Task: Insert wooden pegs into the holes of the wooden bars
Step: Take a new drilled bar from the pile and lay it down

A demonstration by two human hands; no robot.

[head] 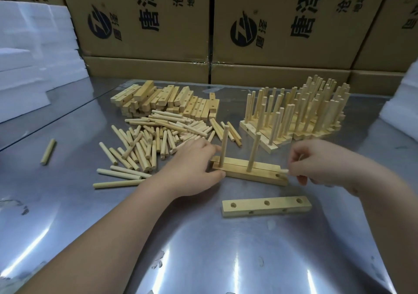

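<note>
A wooden bar [250, 176] lies in the middle of the metal table with two pegs [224, 146] standing upright in its holes. My left hand [192, 169] grips the bar's left end, thumb on the front face. My right hand [323, 160] pinches a peg [284, 171] whose tip sits just above the open hole at the bar's right end. A second bar [267, 206] with three open holes lies flat nearer to me.
Loose pegs [153, 140] are heaped left of centre, with a stack of plain bars [165, 99] behind. Finished bars with upright pegs [300, 110] crowd the right rear. One stray peg [48, 151] lies far left. Cardboard boxes [147, 17] and white foam [34, 56] line the back.
</note>
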